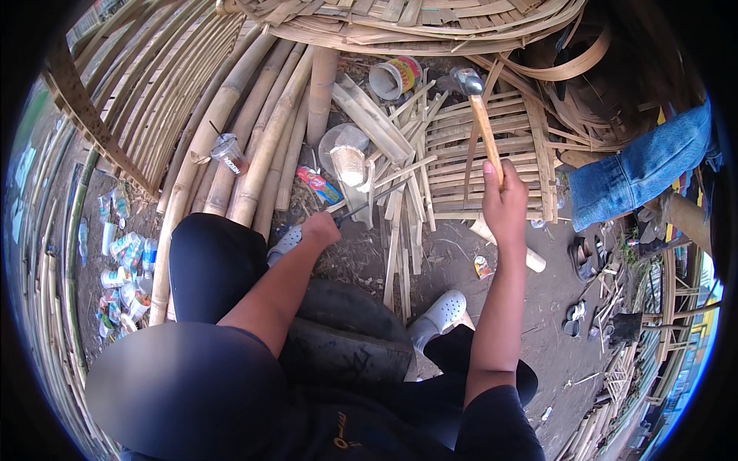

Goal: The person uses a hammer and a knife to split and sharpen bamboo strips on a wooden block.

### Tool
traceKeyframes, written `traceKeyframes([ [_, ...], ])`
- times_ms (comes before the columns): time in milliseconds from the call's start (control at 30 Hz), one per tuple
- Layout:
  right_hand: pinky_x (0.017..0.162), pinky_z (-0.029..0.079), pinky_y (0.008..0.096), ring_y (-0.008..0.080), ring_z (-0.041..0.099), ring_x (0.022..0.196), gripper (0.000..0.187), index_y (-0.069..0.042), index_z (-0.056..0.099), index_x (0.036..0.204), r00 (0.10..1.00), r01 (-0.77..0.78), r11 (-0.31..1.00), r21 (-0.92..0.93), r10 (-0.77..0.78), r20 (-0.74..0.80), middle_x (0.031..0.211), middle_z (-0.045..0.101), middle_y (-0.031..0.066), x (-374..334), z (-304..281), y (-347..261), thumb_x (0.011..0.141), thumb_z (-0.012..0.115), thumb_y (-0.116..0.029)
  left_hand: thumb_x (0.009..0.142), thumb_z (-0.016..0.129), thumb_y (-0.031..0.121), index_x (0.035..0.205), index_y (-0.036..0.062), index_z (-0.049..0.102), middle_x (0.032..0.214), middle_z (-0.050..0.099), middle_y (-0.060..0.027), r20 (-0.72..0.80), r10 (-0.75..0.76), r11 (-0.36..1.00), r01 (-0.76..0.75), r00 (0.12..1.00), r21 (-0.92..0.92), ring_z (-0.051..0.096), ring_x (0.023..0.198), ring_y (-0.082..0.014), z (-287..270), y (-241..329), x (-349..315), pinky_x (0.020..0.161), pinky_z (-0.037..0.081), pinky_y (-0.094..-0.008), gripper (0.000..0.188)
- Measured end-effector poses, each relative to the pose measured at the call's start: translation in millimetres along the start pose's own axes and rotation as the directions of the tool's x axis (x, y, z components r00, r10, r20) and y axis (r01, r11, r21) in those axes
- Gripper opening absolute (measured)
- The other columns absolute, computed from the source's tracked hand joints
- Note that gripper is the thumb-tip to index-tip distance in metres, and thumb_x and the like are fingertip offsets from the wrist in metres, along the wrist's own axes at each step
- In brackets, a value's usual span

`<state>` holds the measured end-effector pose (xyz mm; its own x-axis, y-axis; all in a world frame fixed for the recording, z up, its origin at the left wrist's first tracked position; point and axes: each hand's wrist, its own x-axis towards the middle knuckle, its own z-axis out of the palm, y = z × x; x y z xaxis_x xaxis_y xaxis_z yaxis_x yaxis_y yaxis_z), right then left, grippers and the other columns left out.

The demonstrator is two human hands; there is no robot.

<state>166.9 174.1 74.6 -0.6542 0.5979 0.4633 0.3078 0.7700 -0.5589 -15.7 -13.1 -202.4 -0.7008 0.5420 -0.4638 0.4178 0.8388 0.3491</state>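
My right hand is closed round the wooden handle of a hammer. The hammer is raised upright, with its metal head at the top, in front of a slatted bamboo panel. Lower and to the left, my left hand grips a thin, dark, bar-like tool. That tool slants up and right across loose bamboo strips; its exact kind cannot be told. Just beyond it a whitish, tube-like piece stands among the split bamboo. Hammer and bar are well apart.
Thick bamboo poles lean at left beside a slatted frame. A woven bamboo piece spans the far side. Plastic cups and bottles lie at left. Blue denim hangs at right, above sandals on bare ground.
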Motion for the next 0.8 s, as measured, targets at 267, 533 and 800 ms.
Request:
traceKeyframes([
  [267,0.077,0.050,0.0473,0.0429,0.065,0.085,0.058,0.008,0.064,0.093,0.650,-0.607,0.746,-0.272,0.664,0.369,0.084,0.064,0.0300,-132.0,157.6,145.7,0.095,0.047,-0.047,0.080,0.059,0.021,0.108,0.0064,0.067,0.113,0.066,-0.0156,0.050,0.039,0.990,-0.045,0.998,0.135,0.065,0.105,-0.0296,-1.5,21.3,-5.8,0.088,0.053,-0.0373,0.033],
  [533,0.060,0.044,0.0454,0.0406,0.055,0.062,0.050,0.005,0.058,0.076,0.923,0.019,0.917,-0.398,0.137,0.360,0.068,0.058,0.0238,27.9,-39.5,14.0,0.093,0.057,-0.042,0.081,0.059,0.022,0.110,0.0073,0.067,0.109,0.068,-0.0154,0.012,0.001,0.997,-0.002,1.000,0.078,0.066,0.103,-0.0292,4.9,12.0,-2.8,0.086,0.054,-0.0369,0.034],
  [800,0.046,0.039,0.0337,0.0177,0.047,0.047,0.042,-0.001,0.048,0.071,0.973,-0.052,0.936,0.349,0.126,-0.193,0.055,0.046,0.0074,-71.4,103.6,89.9,0.099,0.048,-0.033,0.081,0.059,0.021,0.105,0.0073,0.069,0.109,0.068,-0.0152,0.052,0.012,1.000,-0.013,0.999,0.004,0.066,0.103,-0.0287,15.7,26.9,3.5,0.085,0.054,-0.0379,0.029],
])
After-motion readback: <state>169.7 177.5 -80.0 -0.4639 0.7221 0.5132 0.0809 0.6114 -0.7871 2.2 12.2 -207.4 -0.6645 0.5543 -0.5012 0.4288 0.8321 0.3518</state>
